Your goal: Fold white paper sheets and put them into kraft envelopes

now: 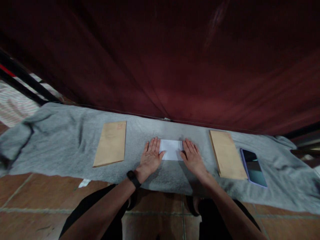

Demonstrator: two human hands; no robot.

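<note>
A small white sheet of paper (171,150) lies flat on the grey cloth between my two hands. My left hand (151,156) rests palm down at its left edge, fingers stretched forward and the thumb on or beside the paper. At the right edge lies my right hand (192,156), also flat, with its thumb pointing in toward the sheet. Both hands are open and grip nothing. Whether the sheet is folded I cannot tell.
On the grey cloth (72,143), a brown envelope (111,143) lies to the left. To the right are more brown envelopes (228,155), seemingly stacked, and a phone (254,167). A dark red upright surface (160,66) stands behind the cloth. Floor tiles (32,191) show in front.
</note>
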